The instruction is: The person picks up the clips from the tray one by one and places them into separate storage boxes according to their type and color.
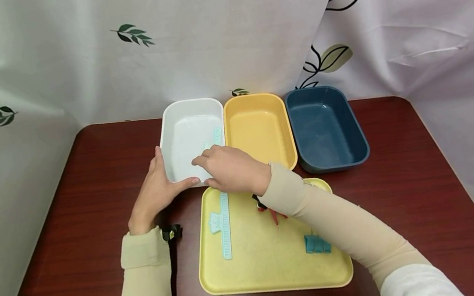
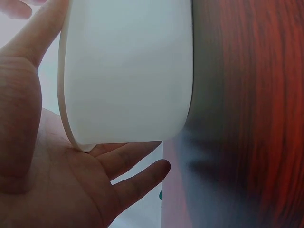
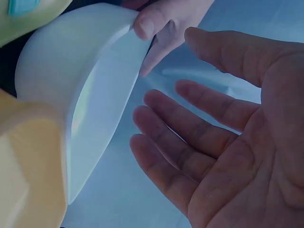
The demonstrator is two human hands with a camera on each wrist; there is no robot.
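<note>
My left hand (image 1: 154, 192) rests against the near left corner of a white bin (image 1: 169, 117). Its thumb lies along the front rim and its fingers extend outside the left wall. Over the bin's near right part hovers my right hand (image 1: 233, 169); the right wrist view shows its fingers (image 3: 190, 128) spread loosely, with nothing held. Inside the bin, partly behind that hand, lies a pale mint ridged strip (image 1: 217, 135). A similar mint strip with a scalloped tab (image 1: 225, 225) lies on a yellow tray (image 1: 273, 274).
Right of the white bin stand a yellow bin (image 1: 255, 105) and a dark blue bin (image 1: 331, 155). The tray also bears a teal curled piece (image 1: 317, 244) and a red-and-black item (image 1: 275, 216), partly under my right forearm. Patterned cloth (image 1: 186, 49) hangs behind the table (image 1: 110, 150).
</note>
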